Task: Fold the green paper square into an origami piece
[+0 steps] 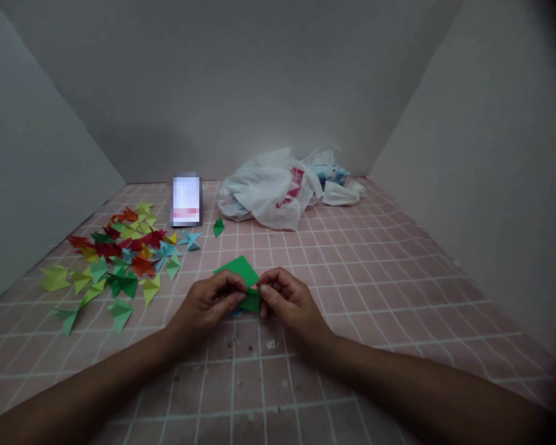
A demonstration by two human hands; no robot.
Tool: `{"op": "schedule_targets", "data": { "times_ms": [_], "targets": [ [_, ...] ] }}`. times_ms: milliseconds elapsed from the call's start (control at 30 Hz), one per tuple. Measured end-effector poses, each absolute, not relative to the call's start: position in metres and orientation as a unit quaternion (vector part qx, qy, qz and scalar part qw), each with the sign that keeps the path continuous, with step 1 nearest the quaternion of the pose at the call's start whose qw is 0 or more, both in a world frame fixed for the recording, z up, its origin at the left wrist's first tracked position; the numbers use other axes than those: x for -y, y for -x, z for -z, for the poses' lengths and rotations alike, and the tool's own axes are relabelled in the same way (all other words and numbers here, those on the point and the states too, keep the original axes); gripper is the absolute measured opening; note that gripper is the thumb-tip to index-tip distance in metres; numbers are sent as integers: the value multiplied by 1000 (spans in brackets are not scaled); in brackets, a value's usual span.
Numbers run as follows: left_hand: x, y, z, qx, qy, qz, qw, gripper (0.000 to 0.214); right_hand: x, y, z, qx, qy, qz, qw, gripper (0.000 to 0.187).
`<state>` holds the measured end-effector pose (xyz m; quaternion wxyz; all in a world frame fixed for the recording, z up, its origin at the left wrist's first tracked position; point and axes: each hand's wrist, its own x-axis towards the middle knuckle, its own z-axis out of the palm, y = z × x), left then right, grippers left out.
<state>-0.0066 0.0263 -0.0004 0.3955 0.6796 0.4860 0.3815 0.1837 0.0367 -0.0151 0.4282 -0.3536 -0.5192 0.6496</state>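
A green sheet of paper (238, 271) lies on the pink tiled floor (375, 272) just ahead of me, partly folded. My left hand (212, 301) pinches its near edge with curled fingers. My right hand (288, 299) pinches the same edge from the right, thumb and forefinger pressed on the fold. The two hands nearly touch over the paper. A bit of blue shows under the left hand.
A spread of several folded paper pieces (120, 259) in red, yellow, green and blue lies to the left. One small green folded piece (218, 226) sits apart. A blurred upright screen (186, 200) and white plastic bags (278, 188) stand by the far wall. Grey walls close in both sides.
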Motion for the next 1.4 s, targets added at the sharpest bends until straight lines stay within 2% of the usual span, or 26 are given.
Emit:
{"op": "schedule_targets", "data": {
  "times_ms": [233,400,500,667,800,900,1400],
  "targets": [
    [-27,10,2,-456,-714,-371,380,7,-38,-184,17,547,365,-635,405,16],
    [-26,9,3,-439,-750,-371,327,12,-39,-183,22,598,358,-600,393,12],
    [-24,6,5,-445,-749,-381,311,14,-37,-182,22,630,357,-555,410,6],
    [-16,-2,0,-494,-702,-443,259,7,-30,-183,17,654,386,-469,451,14],
    [-8,-8,-11,-505,-685,-396,346,13,-26,-184,16,718,364,-365,468,13],
    [-5,-10,-13,-522,-656,-383,388,17,-26,-184,18,739,344,-330,476,13],
    [-6,-13,-14,-557,-592,-393,429,19,-27,-187,19,741,318,-360,470,8]
  ]
}}
